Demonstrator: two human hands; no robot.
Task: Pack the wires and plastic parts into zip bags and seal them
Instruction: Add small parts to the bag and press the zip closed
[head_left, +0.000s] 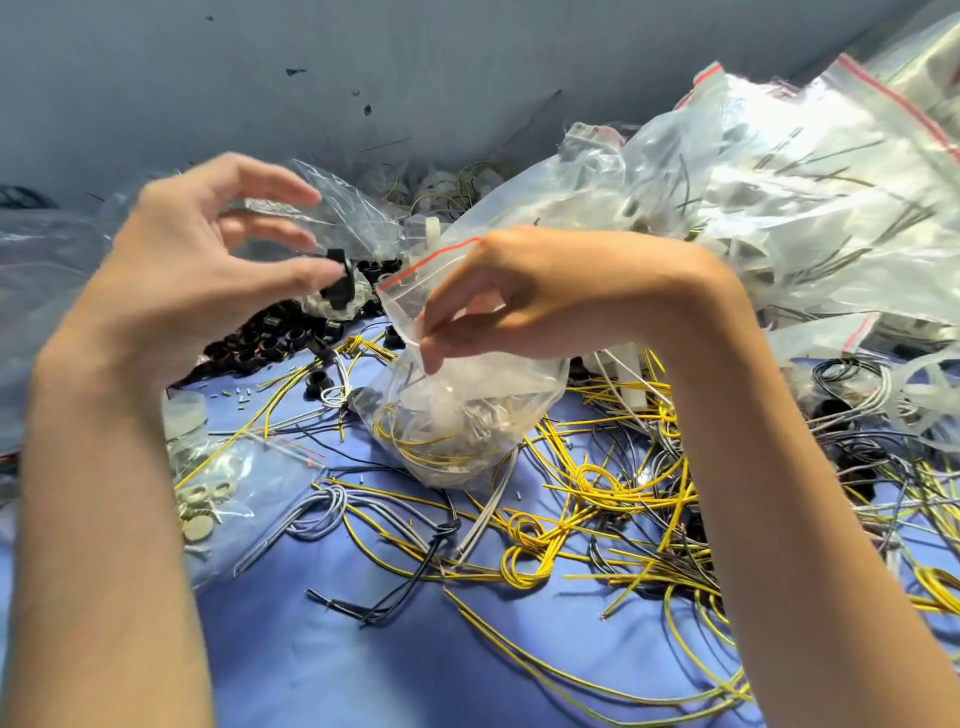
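My right hand (498, 306) pinches the open mouth of a clear zip bag (457, 426) with a red strip along its top. The bag hangs above the blue cloth and holds yellow wire coils and pale plastic parts. My left hand (208, 270) is raised to the left of the bag's mouth. Its thumb and a fingertip pinch a small black plastic part (338, 283), and the other fingers are spread. Loose yellow wires (597, 499), grey wires (322, 512) and a black wire bundle (415, 566) lie on the cloth below.
A heap of black plastic rings (270, 338) lies behind my left hand. Filled zip bags (779, 197) are piled at the right. A bag with round metal discs (208, 499) lies at the left. A grey wall (363, 62) stands behind the blue cloth (363, 649).
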